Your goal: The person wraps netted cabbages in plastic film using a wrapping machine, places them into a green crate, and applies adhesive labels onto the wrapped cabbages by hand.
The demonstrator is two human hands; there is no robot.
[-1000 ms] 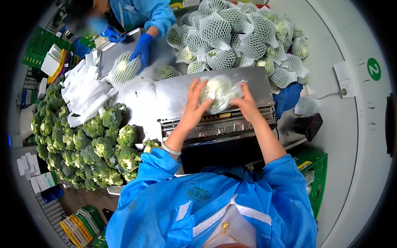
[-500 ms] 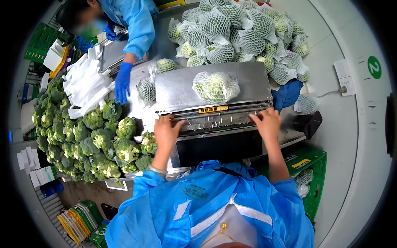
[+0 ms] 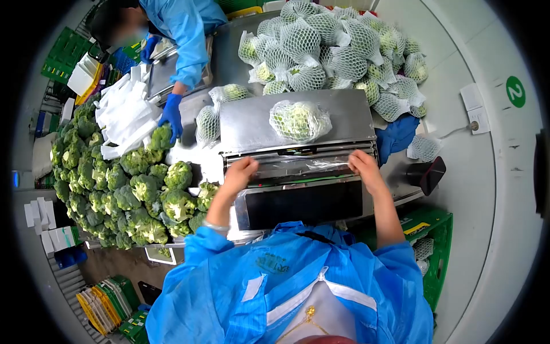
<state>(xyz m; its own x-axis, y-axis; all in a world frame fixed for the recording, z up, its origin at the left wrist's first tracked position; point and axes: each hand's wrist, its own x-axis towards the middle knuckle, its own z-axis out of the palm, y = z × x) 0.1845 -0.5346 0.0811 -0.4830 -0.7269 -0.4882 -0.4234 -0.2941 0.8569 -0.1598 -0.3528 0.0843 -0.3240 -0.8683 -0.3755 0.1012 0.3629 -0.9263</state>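
Note:
My left hand (image 3: 242,172) is closed at the left end of the film roller, pinching the edge of a clear plastic film (image 3: 309,167). On the right, my right hand (image 3: 365,167) is closed on the same film, which stretches between both hands over the wrapping machine's slot. Behind them, a film-wrapped pale green vegetable (image 3: 299,120) rests on the metal plate (image 3: 243,126) of the machine. A black panel (image 3: 303,205) lies in front of my hands.
Broccoli heads (image 3: 129,192) are piled at the left, beside white foam nets (image 3: 123,112). Net-covered vegetables (image 3: 332,49) are heaped behind the machine. A co-worker's blue-gloved hand (image 3: 172,117) touches a broccoli head. A green crate (image 3: 438,246) stands at the lower right.
My hands set the wrapped vegetable on the plate, moved down to the roller and closed on the film. The co-worker's hand left a netted vegetable and reached the broccoli.

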